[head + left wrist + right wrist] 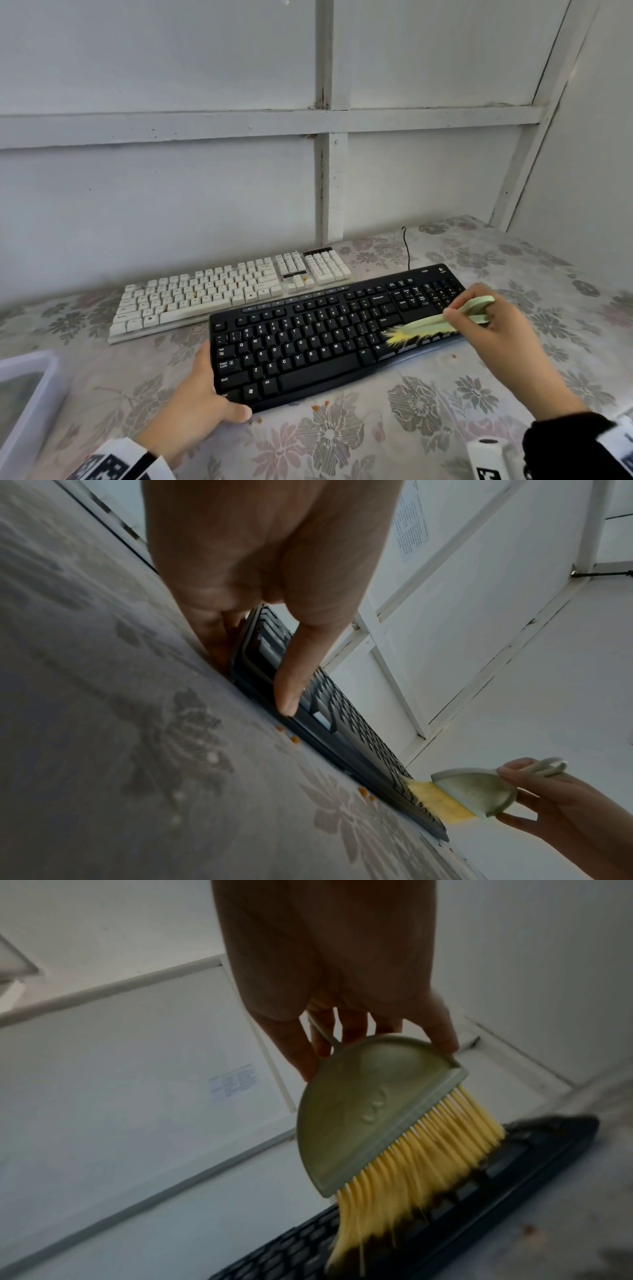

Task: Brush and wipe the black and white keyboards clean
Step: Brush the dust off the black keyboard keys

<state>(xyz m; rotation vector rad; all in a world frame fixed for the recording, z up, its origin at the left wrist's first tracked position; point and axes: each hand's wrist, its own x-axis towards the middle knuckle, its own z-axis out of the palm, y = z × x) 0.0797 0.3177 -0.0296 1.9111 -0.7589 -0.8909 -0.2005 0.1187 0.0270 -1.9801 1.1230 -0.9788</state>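
Note:
A black keyboard [329,335] lies in front of me on the flowered tablecloth, its right end tilted slightly up. Behind it sits a white keyboard [219,291] with small orange crumbs among its keys. My left hand [202,397] grips the black keyboard's [342,723] left end, thumb on the front edge. My right hand [493,325] holds a pale green brush [442,320] with yellow bristles. The brush's [383,1123] bristles press on the keys near the black keyboard's [445,1218] right end. In the left wrist view the brush [469,791] sits at the far end.
Orange crumbs [315,407] lie on the tablecloth [394,431] along the black keyboard's front edge. A white-rimmed container [24,401] stands at the left edge. A black cable [407,250] runs back to the white panelled wall [171,188].

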